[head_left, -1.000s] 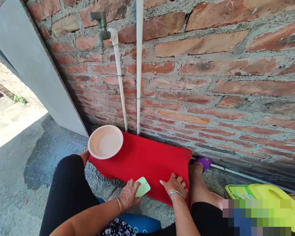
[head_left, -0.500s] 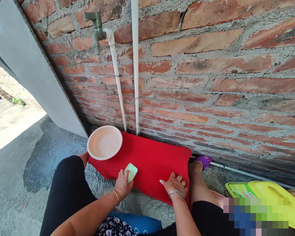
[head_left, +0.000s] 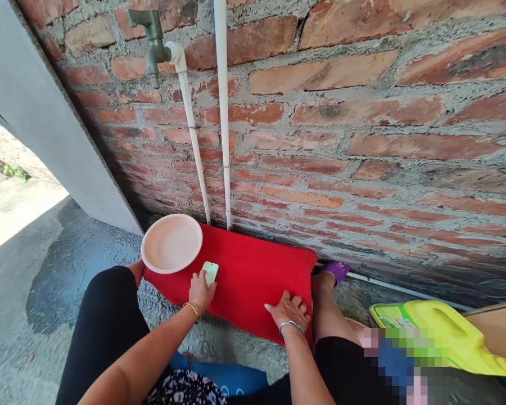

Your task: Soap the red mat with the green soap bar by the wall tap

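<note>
A red cloth (head_left: 253,275) lies spread over a low, long support that it hides. My left hand (head_left: 201,292) grips a flat pale green scrub brush (head_left: 210,272) with rounded corners, held on the cloth; its underside and any bristles are hidden. My right hand (head_left: 290,313) rests open on the cloth near its right end, thumb and fingers spread. At the cloth's far left end stands a pale pink round basin (head_left: 172,244), which seems to hold shallow water.
A brick wall (head_left: 320,140) rises behind the cloth, with a tap (head_left: 154,48) and white pipes (head_left: 222,112). A grey slab (head_left: 63,112) leans at left over wet concrete. At right lie a yellow detergent jug (head_left: 447,332) and a pipe along the floor.
My left hand has slid the scrub brush a little up and left across the cloth, closer to the basin. The right hand stays in place; the view has shifted slightly.
</note>
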A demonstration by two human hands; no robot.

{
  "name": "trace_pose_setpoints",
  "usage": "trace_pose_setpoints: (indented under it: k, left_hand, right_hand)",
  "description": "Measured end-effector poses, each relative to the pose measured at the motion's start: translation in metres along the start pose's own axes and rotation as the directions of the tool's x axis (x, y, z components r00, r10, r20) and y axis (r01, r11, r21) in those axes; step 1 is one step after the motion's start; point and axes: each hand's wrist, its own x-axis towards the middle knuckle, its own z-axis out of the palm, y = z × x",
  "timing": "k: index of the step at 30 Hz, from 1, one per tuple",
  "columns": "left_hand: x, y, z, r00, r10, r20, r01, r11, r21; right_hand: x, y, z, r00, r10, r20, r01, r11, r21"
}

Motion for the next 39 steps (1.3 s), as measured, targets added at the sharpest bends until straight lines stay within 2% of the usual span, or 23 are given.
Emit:
trace_pose_setpoints:
  k: [3,6,8,9,11,13,15,18,21,23,26,27,28,29,32,33,36,39]
  left_hand:
    - [-0.028,0.017,0.026,0.978,0.157,0.136,-0.158,0.987,-0.003]
    - [-0.059,0.031,0.052,0.871,0.375,0.318,-0.377,0.924,-0.058]
    - [-0.067,0.037,0.055,0.827,0.433,0.357,-0.433,0.897,-0.085]
    - [-0.064,0.038,0.053,0.834,0.428,0.348,-0.426,0.900,-0.087]
    - [-0.048,0.036,0.039,0.888,0.364,0.283,-0.355,0.931,-0.082]
    - [-0.024,0.032,0.022,0.948,0.257,0.187,-0.246,0.966,-0.077]
    - [-0.003,0.026,0.008,0.985,0.147,0.093,-0.142,0.988,-0.063]
    - [0.009,0.023,0.003,0.998,0.059,0.031,-0.058,0.998,-0.023]
    - [-0.008,0.028,0.021,0.989,0.112,0.101,-0.114,0.993,0.021]
    - [-0.028,0.033,0.038,0.950,0.233,0.210,-0.244,0.969,0.027]
    - [-0.049,0.040,0.054,0.834,0.396,0.385,-0.426,0.905,-0.008]
    - [-0.051,0.041,0.055,0.815,0.417,0.402,-0.447,0.894,-0.020]
    - [-0.048,0.041,0.052,0.818,0.420,0.392,-0.446,0.894,-0.027]
    - [-0.043,0.040,0.047,0.842,0.405,0.356,-0.423,0.906,-0.028]
    - [-0.013,0.032,0.020,0.950,0.257,0.175,-0.258,0.966,-0.018]
    - [-0.001,0.029,0.011,0.974,0.194,0.116,-0.194,0.981,-0.011]
    - [0.023,0.025,-0.008,0.999,0.053,0.007,-0.053,0.998,0.037]
    - [0.021,0.034,-0.001,0.997,0.073,0.022,-0.075,0.994,0.076]
  right_hand:
    - [0.000,0.000,0.000,1.000,-0.001,0.008,0.001,1.000,0.005]
    - [0.000,0.001,0.001,1.000,0.001,0.014,-0.001,1.000,0.006]
    - [0.000,0.001,0.001,1.000,0.004,0.017,-0.004,1.000,0.006]
    - [0.000,0.001,0.001,1.000,0.002,0.019,-0.002,1.000,0.006]
    - [0.001,0.001,0.001,1.000,-0.005,0.025,0.005,1.000,0.011]
    - [0.002,0.002,0.003,1.000,-0.012,0.027,0.011,1.000,0.021]
    - [0.004,0.003,0.005,1.000,-0.016,0.022,0.015,0.999,0.034]
    - [0.005,0.003,0.006,1.000,-0.020,0.013,0.020,0.999,0.049]
    - [0.003,0.002,0.003,1.000,-0.018,0.024,0.017,0.999,0.044]
    - [0.001,0.002,0.000,0.999,-0.012,0.037,0.010,0.999,0.034]
    - [-0.001,0.001,-0.003,0.999,-0.007,0.048,0.005,1.000,0.026]
    - [-0.001,0.001,-0.004,0.999,-0.006,0.053,0.004,1.000,0.025]
    - [-0.001,0.001,-0.003,0.998,-0.006,0.056,0.004,1.000,0.025]
    - [-0.001,0.002,-0.003,0.998,-0.006,0.059,0.005,1.000,0.025]
    - [0.001,0.002,-0.001,0.999,-0.009,0.053,0.007,1.000,0.030]
    - [0.001,0.002,0.000,0.999,-0.010,0.048,0.008,0.999,0.033]
    - [0.001,0.002,0.000,0.999,-0.008,0.037,0.007,0.999,0.037]
    - [0.001,0.001,0.000,0.999,0.002,0.036,-0.003,1.000,0.031]
